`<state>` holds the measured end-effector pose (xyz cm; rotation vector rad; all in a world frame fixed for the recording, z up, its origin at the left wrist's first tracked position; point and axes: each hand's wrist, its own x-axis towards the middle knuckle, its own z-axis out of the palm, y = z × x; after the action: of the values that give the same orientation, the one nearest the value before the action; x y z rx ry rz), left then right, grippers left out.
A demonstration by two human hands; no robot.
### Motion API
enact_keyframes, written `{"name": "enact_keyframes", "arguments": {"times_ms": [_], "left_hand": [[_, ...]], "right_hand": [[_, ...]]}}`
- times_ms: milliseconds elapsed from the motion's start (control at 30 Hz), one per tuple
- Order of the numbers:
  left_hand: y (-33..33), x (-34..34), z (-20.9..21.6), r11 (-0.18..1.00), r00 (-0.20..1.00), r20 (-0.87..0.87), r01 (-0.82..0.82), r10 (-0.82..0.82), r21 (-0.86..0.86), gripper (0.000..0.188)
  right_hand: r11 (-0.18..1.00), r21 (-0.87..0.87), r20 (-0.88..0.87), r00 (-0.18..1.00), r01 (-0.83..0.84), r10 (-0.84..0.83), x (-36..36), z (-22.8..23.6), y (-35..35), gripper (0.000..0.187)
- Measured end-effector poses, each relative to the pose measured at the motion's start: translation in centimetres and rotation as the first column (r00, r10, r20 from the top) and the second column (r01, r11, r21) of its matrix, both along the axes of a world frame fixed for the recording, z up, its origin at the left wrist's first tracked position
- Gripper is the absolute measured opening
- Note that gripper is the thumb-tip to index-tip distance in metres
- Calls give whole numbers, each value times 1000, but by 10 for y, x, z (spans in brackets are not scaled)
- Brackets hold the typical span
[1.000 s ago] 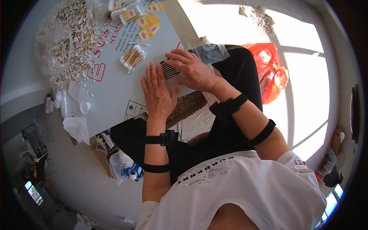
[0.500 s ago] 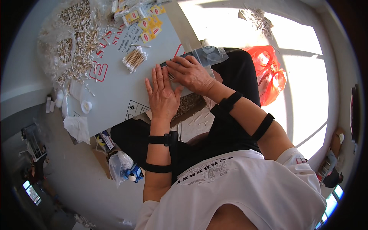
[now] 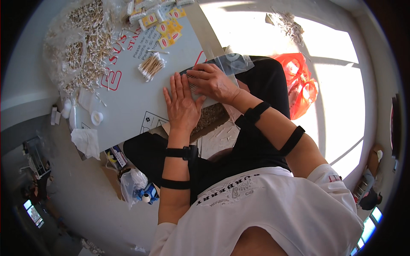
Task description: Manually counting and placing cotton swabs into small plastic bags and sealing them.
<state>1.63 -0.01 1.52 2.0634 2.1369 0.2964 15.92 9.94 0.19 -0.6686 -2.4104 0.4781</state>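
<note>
My left hand (image 3: 184, 106) lies palm down on the grey board (image 3: 128, 113), its fingers stretched forward. Close against it, my right hand (image 3: 215, 84) rests with its fingers extended over a dark flat strip (image 3: 186, 71). Between the hands a row of cotton swabs (image 3: 192, 87) shows in part; the fingers hide the rest. A clear plastic piece (image 3: 239, 61) reaches from the strip past the board's right edge. Left of the hands sits a bundle of cotton swabs (image 3: 151, 67), with one loose swab (image 3: 159, 51) just beyond it.
A big clear bag of loose swabs (image 3: 83, 47) covers the far left. Yellow-and-white cards (image 3: 169, 33) and packed swabs (image 3: 149, 19) lie at the back. An open box of swabs (image 3: 211, 121) stands below the board's near edge. A red plastic bag (image 3: 297, 85) is on the right.
Both hands stay over the strip and swabs, with only a slight shift of the right fingers. The whole view has moved a little.
</note>
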Motion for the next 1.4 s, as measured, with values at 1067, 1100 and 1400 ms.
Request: {"name": "enact_keyframes", "arguments": {"times_ms": [1067,1100,1400], "left_hand": [[30,45,-7,998,998,27,48,-49,32,84],[28,46,-7,998,999,27,46,-47,33,84],[30,54,-5,997,996,44,80,-81,18,85]], "right_hand": [[831,-196,450,801,520,-395,32,32,32,16],[823,-219,419,812,525,-406,33,30,32,17],[840,-228,359,844,493,-398,34,26,29,18]]}}
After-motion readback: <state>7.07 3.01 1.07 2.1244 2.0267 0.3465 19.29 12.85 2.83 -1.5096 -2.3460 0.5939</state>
